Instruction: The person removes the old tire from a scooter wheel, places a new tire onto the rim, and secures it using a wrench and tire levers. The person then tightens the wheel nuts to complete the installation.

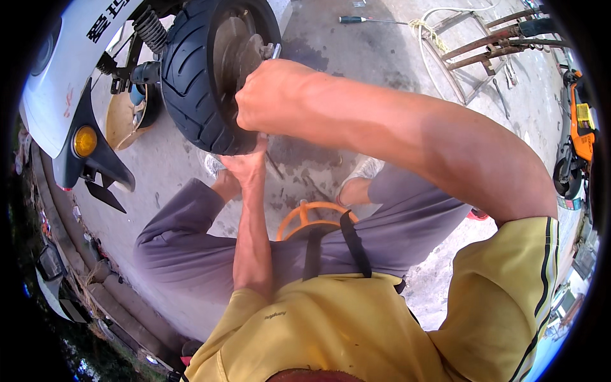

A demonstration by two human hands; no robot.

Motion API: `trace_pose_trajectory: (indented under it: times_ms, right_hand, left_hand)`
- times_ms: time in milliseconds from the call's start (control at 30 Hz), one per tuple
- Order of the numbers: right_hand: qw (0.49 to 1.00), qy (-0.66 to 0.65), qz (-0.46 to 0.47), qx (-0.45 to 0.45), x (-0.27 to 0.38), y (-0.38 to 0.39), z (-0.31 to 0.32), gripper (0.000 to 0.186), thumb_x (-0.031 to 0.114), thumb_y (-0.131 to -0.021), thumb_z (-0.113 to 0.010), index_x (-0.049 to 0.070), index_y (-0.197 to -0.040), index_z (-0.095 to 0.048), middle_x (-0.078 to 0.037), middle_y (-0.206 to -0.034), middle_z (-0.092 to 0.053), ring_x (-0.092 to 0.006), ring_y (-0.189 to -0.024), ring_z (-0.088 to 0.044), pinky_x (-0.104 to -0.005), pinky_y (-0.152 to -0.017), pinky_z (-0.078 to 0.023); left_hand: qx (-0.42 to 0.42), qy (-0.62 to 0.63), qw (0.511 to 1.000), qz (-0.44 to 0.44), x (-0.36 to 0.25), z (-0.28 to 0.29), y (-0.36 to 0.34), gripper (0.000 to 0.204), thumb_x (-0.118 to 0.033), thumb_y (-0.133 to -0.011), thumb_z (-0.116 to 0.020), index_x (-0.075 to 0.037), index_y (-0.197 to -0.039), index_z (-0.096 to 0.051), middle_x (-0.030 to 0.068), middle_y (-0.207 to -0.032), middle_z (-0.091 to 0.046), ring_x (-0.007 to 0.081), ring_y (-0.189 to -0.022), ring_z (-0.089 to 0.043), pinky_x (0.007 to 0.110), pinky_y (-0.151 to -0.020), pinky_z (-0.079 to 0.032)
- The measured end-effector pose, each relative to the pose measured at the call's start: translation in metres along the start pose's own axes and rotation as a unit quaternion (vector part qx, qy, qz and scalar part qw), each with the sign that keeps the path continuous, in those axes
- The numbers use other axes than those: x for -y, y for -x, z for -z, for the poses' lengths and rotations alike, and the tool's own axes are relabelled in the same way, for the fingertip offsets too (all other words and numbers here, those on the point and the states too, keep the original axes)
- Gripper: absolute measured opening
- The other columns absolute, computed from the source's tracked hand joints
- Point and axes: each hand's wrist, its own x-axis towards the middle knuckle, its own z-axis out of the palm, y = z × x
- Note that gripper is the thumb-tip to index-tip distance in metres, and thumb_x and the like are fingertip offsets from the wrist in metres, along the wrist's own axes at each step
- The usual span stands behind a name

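A wheel with a black treaded tyre (194, 83) is mounted on a white scooter (54, 89). My left hand (245, 162) grips the tyre's lower edge from beneath, thumb up along its side, its other fingers mostly hidden. In front of the wheel's brownish hub (232, 48), my right hand (270, 95) is closed in a fist with its back toward me. Whatever it holds is hidden by the hand itself. A short bright metal piece (275, 51) sticks out just above this fist, by the hub; I cannot tell whether the two are joined.
Behind the tyre, at left, stands a beige tub (124, 121). A screwdriver (366, 20) lies on the concrete beside a metal frame (445, 57) with a pale hose. An orange round seat frame (305, 216) is between my legs. An orange machine (580, 121) stands far right.
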Motion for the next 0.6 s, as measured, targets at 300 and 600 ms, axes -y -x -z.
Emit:
trace_pose_trajectory:
  times_ms: [300, 600]
  right_hand:
    - [0.995, -0.058, -0.012, -0.074, -0.040, -0.006, -0.043, 0.007, 0.004, -0.078, -0.070, 0.003, -0.085, -0.073, -0.016, -0.080, -0.074, -0.0354, -0.083, -0.075, -0.0451, -0.070, -0.060]
    - [0.897, -0.366, -0.249, 0.006, -0.018, 0.017, -0.079, 0.040, 0.007, -0.095, -0.059, 0.013, -0.134, -0.069, -0.020, -0.120, -0.072, -0.0405, -0.111, -0.067, -0.0478, -0.093, -0.055]
  left_hand:
    - [-0.062, -0.001, 0.998, -0.016, -0.030, -0.007, 0.005, 0.064, -0.009, -0.073, -0.088, 0.006, -0.127, -0.059, 0.0141, -0.122, -0.065, 0.0244, -0.110, -0.062, 0.036, -0.101, -0.048]
    - [-0.149, 0.032, 0.986, -0.062, -0.005, -0.004, 0.016, 0.112, -0.024, -0.071, -0.096, 0.004, -0.151, -0.023, 0.0211, -0.144, -0.046, 0.0314, -0.131, -0.049, 0.043, -0.117, -0.036]
